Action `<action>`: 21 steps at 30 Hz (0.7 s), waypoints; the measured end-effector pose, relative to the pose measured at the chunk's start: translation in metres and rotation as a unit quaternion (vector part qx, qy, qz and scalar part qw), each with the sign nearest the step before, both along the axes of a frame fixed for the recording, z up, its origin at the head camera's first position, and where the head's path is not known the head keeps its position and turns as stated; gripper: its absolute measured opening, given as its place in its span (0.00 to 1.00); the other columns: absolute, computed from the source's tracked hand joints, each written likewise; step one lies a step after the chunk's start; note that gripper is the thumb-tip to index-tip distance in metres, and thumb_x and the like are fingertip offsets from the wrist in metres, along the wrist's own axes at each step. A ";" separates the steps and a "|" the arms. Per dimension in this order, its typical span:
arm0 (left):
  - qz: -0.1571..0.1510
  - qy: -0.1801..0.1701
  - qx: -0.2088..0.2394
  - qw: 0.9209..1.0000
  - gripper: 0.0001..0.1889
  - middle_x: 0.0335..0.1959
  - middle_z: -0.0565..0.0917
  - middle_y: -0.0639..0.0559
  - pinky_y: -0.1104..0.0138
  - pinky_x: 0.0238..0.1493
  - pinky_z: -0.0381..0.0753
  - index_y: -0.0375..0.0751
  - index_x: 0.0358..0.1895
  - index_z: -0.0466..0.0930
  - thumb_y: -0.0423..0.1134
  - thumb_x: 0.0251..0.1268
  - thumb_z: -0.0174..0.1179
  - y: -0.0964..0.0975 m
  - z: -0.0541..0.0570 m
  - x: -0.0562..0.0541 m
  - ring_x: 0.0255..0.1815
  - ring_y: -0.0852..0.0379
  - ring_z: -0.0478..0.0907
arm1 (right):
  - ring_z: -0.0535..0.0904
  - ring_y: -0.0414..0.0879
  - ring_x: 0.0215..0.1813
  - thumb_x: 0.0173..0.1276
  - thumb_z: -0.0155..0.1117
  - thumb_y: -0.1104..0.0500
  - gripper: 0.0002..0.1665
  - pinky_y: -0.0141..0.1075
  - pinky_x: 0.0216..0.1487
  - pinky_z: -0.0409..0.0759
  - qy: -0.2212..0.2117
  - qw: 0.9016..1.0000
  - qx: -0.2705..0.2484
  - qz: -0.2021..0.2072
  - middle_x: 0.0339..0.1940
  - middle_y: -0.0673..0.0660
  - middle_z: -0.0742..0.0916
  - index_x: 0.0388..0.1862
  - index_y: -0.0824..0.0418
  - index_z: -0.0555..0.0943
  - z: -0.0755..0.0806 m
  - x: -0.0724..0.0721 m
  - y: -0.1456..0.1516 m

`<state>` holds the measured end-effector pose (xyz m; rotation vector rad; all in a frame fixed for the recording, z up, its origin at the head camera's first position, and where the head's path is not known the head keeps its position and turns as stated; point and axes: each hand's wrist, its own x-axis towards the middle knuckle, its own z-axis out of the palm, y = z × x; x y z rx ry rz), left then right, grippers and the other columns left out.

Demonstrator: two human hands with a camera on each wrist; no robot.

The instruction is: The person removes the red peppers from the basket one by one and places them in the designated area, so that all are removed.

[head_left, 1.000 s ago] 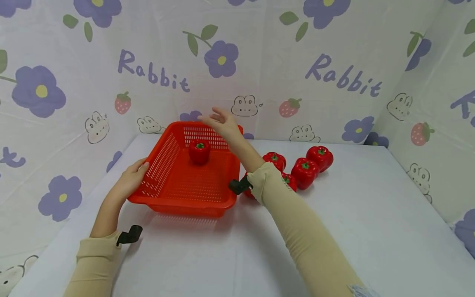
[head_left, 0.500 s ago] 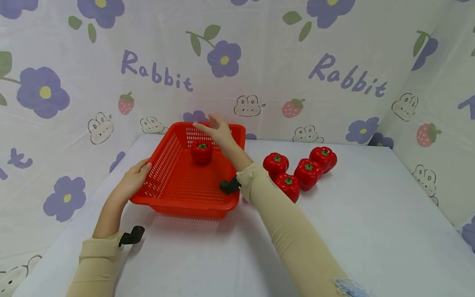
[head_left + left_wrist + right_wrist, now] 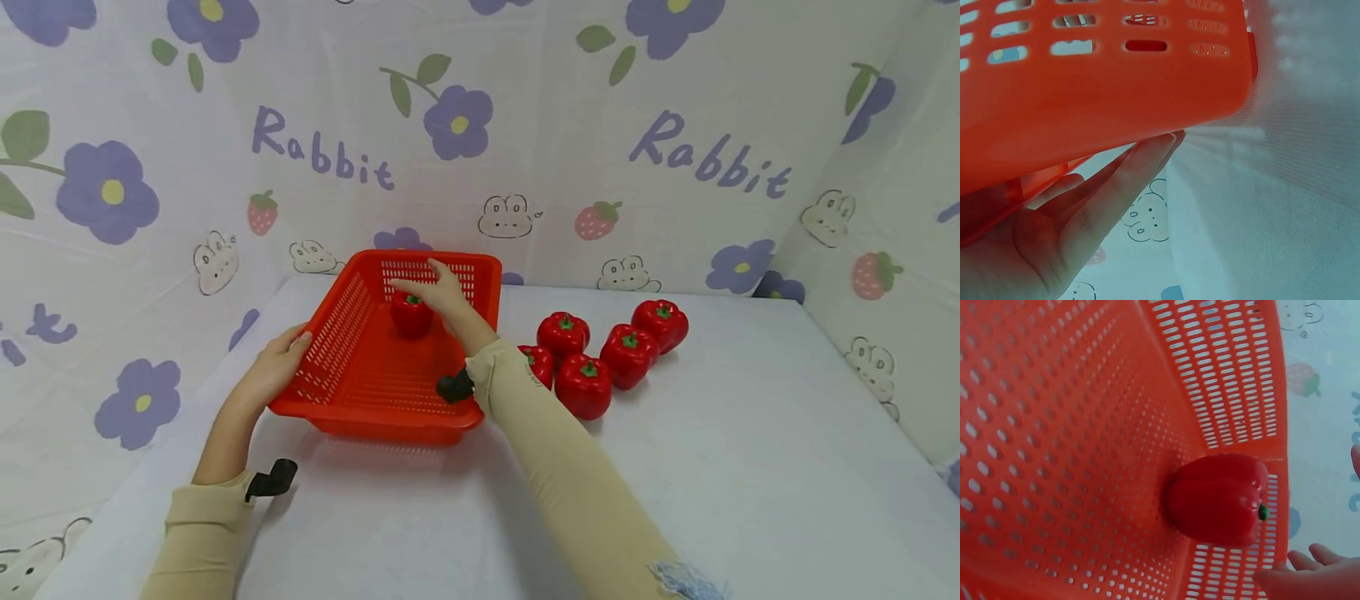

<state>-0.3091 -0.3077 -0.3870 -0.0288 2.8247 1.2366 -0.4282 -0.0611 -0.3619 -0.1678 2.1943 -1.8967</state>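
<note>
The red plastic basket (image 3: 375, 423), with slotted walls, stands at the centre left of the table. My left hand (image 3: 273, 367) holds its left side; in the left wrist view, the fingers (image 3: 1138, 165) reach along the underside of the outer wall. Inside, near the far wall, a red bell pepper (image 3: 411, 321) sits upright with its green stem on top. Just above and beside this pepper is my right hand (image 3: 444, 298), fingers spread and nothing in it. The right wrist view has the fingertips (image 3: 1300, 559) at the basket's rim, apart from the pepper (image 3: 1219, 500).
Several more red bell peppers (image 3: 583, 387) stand grouped on the white table (image 3: 720, 467), right of the basket and close to my right forearm. A white patterned cloth (image 3: 555, 100) hangs behind and at both sides. Black camera mounts (image 3: 273, 479) project from both wrists.
My right hand has come down and slightly nearer over the basket, towards the pepper inside. My left hand keeps its hold on the basket. The whole view has shifted slightly.
</note>
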 end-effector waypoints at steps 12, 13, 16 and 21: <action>-0.002 0.006 -0.006 1.000 0.32 0.63 0.70 0.31 0.69 0.37 0.77 0.38 0.77 0.51 0.54 0.80 0.31 -0.001 -0.001 -0.001 0.44 0.48 0.79 | 0.54 0.53 0.80 0.60 0.73 0.52 0.56 0.50 0.78 0.54 -0.011 0.999 0.037 -0.020 0.80 0.56 0.58 0.80 0.52 0.50 -0.003 -0.005 -0.008; -0.001 0.004 -0.005 1.000 0.32 0.63 0.70 0.31 0.69 0.37 0.77 0.39 0.77 0.50 0.54 0.80 0.31 -0.001 -0.001 -0.001 0.43 0.48 0.79 | 0.55 0.53 0.79 0.60 0.73 0.53 0.56 0.49 0.78 0.55 -0.012 0.999 0.041 -0.019 0.80 0.56 0.58 0.80 0.52 0.50 -0.003 -0.006 -0.008; -0.001 0.002 0.001 1.000 0.32 0.63 0.70 0.31 0.69 0.36 0.78 0.38 0.77 0.51 0.54 0.80 0.31 0.000 -0.001 -0.002 0.42 0.49 0.79 | 0.56 0.53 0.78 0.61 0.73 0.54 0.56 0.49 0.78 0.55 -0.017 0.999 0.047 -0.019 0.79 0.57 0.59 0.80 0.52 0.49 -0.005 -0.008 -0.008; 0.002 0.009 -0.008 1.000 0.31 0.64 0.70 0.31 0.69 0.40 0.76 0.38 0.77 0.52 0.53 0.80 0.31 0.001 -0.003 -0.001 0.48 0.45 0.78 | 0.56 0.53 0.79 0.60 0.73 0.56 0.56 0.49 0.78 0.55 -0.027 0.998 0.054 -0.022 0.80 0.57 0.59 0.80 0.52 0.49 -0.009 -0.011 -0.008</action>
